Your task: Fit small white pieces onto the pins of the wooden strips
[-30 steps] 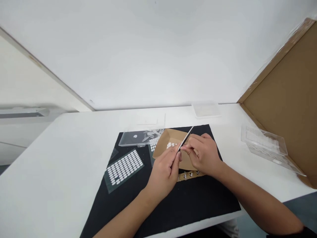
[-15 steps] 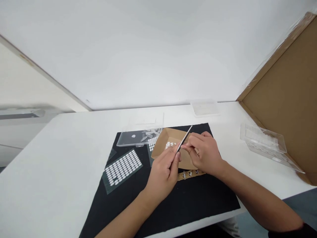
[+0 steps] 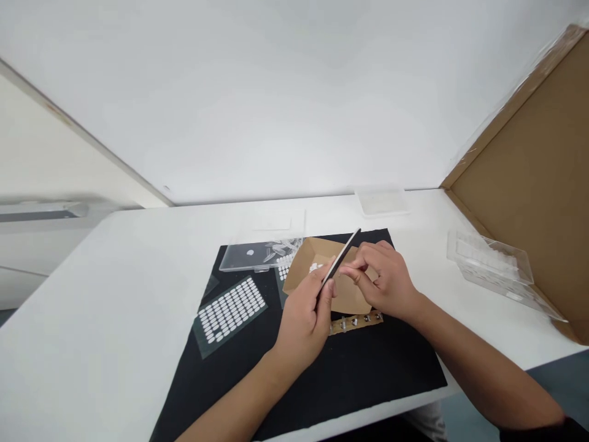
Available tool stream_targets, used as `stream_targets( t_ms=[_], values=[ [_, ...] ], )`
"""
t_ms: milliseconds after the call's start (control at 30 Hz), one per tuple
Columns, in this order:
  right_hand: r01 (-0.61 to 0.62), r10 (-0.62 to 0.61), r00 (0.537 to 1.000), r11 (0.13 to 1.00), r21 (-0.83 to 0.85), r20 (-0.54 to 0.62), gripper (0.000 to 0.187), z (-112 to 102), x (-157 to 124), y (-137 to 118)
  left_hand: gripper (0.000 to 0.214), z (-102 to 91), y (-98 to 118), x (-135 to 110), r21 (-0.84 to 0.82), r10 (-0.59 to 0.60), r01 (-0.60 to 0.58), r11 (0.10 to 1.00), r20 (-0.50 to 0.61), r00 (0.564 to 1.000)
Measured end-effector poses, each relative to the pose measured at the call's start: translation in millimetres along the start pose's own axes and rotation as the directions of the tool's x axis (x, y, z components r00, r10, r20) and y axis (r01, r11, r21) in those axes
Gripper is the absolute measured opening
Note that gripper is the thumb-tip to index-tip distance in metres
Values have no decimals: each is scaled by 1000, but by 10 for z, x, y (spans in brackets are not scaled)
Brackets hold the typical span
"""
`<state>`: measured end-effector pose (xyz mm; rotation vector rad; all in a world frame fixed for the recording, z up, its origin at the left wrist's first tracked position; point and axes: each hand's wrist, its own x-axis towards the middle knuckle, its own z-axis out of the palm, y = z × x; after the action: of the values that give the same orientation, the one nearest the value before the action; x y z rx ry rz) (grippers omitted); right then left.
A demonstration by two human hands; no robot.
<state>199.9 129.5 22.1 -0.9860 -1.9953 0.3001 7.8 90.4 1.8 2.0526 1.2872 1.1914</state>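
Observation:
My left hand [image 3: 301, 313] grips a thin flat strip, black on one face with a pale edge, that looks like a nail file [image 3: 345, 248]. The file slants up and to the right. Close beside its lower part, the thumb and index finger of my right hand [image 3: 381, 276] are pinched together; whatever they hold is too small to make out. Beneath both hands lies a brown cardboard tray [image 3: 297, 270] with small white pieces [image 3: 315, 267] inside. A narrow brown strip [image 3: 350, 323] carrying several shiny bits lies just in front of the tray.
A sheet of white oval stickers [image 3: 232, 310] lies on the black mat [image 3: 359, 380]. Behind it an open clear case [image 3: 242, 261] holds transparent slivers. Another clear lid [image 3: 381, 202] is at the back; a clear box [image 3: 492, 261] stands right, by a cardboard panel [image 3: 529, 172].
The file has turned so more of its black face shows. My right fingertips have shifted slightly off its edge, still pinched. My left hand stays almost in place.

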Motion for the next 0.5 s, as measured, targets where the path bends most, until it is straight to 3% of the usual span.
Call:
stream_targets(
  t_ms=[133,267,500],
  values=[
    [71,-74,995,996,-50,-63,25,35,-43,9,28,-18,-26,-19,-49,-25,18,999,-135,991],
    [173,-191,972,976,-129,-139,17,72,-94,32,20,-63,-15,4,-127,-11,1,992,-74,997],
    [352,-420,892,877,-327,-166,26,90,-149,78,17,-76,34,15,-187,30,-43,981,-71,997]
  ],
)
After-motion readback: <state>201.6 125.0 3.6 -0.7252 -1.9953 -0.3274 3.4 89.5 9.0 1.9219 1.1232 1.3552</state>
